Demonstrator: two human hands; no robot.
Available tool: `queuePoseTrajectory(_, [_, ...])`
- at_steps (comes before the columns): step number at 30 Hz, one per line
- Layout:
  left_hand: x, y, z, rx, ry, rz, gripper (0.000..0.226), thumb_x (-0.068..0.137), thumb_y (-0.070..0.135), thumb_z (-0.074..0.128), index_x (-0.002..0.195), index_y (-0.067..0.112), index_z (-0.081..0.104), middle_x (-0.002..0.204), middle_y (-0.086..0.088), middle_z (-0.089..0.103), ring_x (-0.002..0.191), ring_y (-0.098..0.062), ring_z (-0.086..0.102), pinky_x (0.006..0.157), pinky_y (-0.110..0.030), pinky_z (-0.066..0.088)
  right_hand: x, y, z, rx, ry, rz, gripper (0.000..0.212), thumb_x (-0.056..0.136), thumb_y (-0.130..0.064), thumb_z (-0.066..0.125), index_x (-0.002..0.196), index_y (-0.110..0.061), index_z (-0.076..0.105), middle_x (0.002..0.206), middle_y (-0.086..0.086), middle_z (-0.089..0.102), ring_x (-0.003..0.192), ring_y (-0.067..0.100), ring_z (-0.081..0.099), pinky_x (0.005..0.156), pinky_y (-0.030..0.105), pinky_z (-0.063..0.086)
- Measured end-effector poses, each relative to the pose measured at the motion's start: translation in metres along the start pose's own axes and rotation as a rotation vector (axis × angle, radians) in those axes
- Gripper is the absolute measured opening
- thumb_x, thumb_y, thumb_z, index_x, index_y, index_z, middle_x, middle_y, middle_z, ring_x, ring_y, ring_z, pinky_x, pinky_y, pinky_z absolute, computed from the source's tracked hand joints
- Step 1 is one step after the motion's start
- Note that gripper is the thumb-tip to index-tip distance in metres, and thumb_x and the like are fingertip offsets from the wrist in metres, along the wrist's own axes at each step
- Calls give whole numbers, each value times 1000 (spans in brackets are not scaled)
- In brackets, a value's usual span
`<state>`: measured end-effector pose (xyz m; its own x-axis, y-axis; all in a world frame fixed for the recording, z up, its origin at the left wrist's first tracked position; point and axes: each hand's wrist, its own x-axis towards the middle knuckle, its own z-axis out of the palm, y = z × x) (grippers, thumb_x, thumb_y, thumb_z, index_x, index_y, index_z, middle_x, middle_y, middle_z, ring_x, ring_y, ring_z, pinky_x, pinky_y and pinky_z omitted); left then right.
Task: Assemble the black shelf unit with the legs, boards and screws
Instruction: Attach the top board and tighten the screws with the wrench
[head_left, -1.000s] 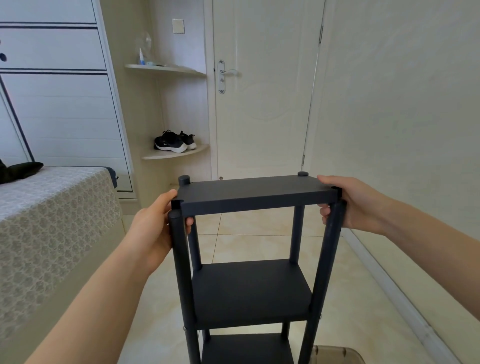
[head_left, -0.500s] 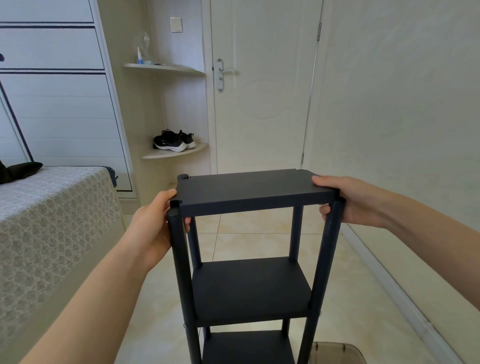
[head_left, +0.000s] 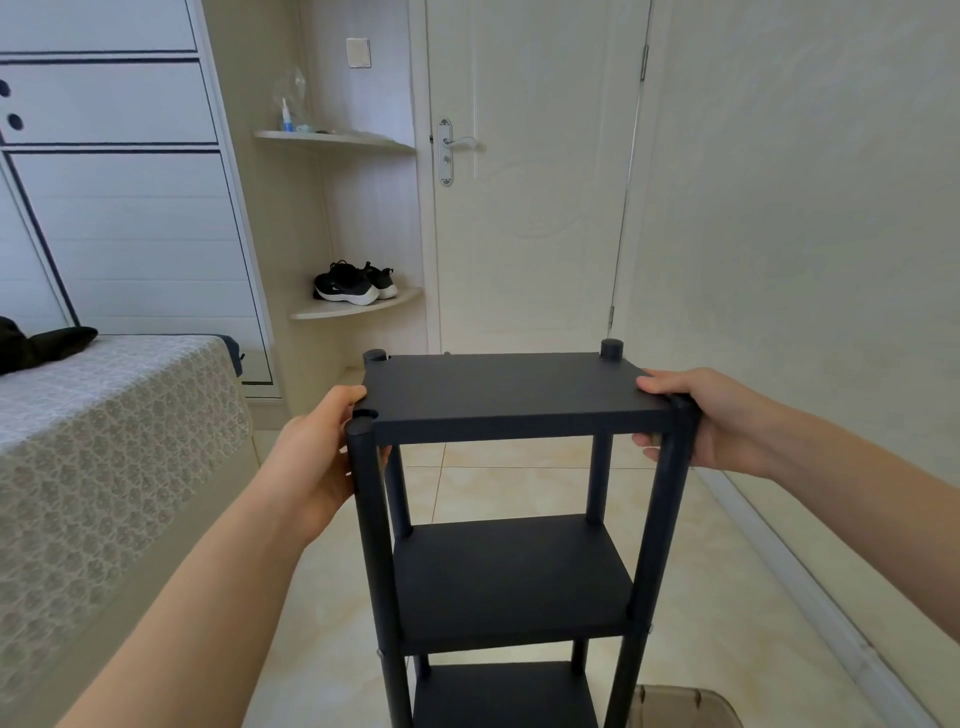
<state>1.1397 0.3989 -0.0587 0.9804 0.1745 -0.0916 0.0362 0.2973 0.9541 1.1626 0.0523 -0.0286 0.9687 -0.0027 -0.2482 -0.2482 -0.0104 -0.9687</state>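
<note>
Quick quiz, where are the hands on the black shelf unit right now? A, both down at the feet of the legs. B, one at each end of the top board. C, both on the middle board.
B: the left hand and the right hand each grip an end of the top board, thumb on top and fingers underneath.
</note>
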Motion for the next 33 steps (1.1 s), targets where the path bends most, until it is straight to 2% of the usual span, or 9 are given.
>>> queuePoseTrajectory(3, [-2, 2, -3, 36, -33, 27, 36, 97, 37, 61, 119, 9, 65, 73, -5, 73, 64, -18, 69, 55, -30, 56, 2, 1, -5, 98, 3, 32, 17, 88, -22, 62, 103, -19, 70, 70, 5, 70, 58, 21, 69, 68, 41, 58])
queuePoseTrajectory(6, [-3, 3, -3, 50, -34, 35, 33, 98, 36, 60, 116, 8, 64, 71, -6, 72, 57, -16, 69, 52, -28, 56, 3, 1, -8, 157, -15, 29, 18, 87, -19, 62, 102, -16, 72, 76, 4, 72, 67, 22, 70, 70, 44, 59])
queuePoseTrajectory(11, [-4, 1, 4, 75, 68, 53, 29, 95, 32, 63, 110, 7, 62, 79, -8, 70, 71, -22, 65, 49, -27, 54, 5, 10, -10, 192, -39, -40, 22, 86, -23, 65, 106, -14, 70, 79, 4, 70, 65, 19, 68, 63, 37, 58])
queuePoseTrajectory(14, [-2, 2, 4, 77, 66, 48, 30, 94, 32, 63, 111, 6, 63, 73, -7, 70, 71, -23, 64, 45, -26, 53, 6, 14, -9, 217, -44, -61, 18, 87, -26, 66, 98, -13, 69, 74, 5, 68, 60, 18, 66, 60, 34, 58])
queuePoseTrajectory(17, [-1, 5, 3, 51, 20, -2, 32, 95, 32, 59, 116, 8, 61, 75, -8, 70, 68, -21, 65, 47, -27, 54, 7, 11, -4, 237, -12, -54, 21, 89, -31, 67, 96, -11, 64, 70, 6, 67, 56, 19, 64, 56, 32, 56])
queuePoseTrajectory(19, [-2, 5, 5, 18, -52, -49, 35, 96, 32, 56, 120, 8, 59, 71, -8, 71, 57, -19, 66, 49, -27, 55, 7, 10, -3, 219, -4, -46, 27, 88, -32, 70, 101, -10, 63, 71, 6, 66, 57, 18, 63, 53, 31, 55])
queuePoseTrajectory(22, [-5, 3, 8, 29, -126, -62, 45, 94, 38, 62, 124, 6, 58, 69, -11, 69, 52, -19, 65, 49, -27, 54, 6, 11, -5, 208, -7, -38, 27, 85, -27, 72, 105, -11, 62, 73, 5, 68, 58, 17, 65, 53, 30, 54])
queuePoseTrajectory(26, [-4, 1, 7, -21, -58, -68, 49, 88, 35, 72, 125, 6, 61, 69, -7, 70, 51, -17, 66, 47, -26, 54, 7, 16, -5, 232, -10, -15, 28, 83, -26, 73, 104, -11, 63, 75, 5, 69, 60, 18, 66, 54, 31, 55])
queuePoseTrajectory(33, [-5, -1, 8, -13, -21, -66, 48, 88, 35, 71, 124, 4, 61, 66, -7, 69, 48, -17, 64, 44, -24, 52, 11, 26, -2, 297, 22, 4, 23, 81, -26, 74, 96, -10, 65, 75, 5, 70, 60, 20, 66, 55, 30, 55])
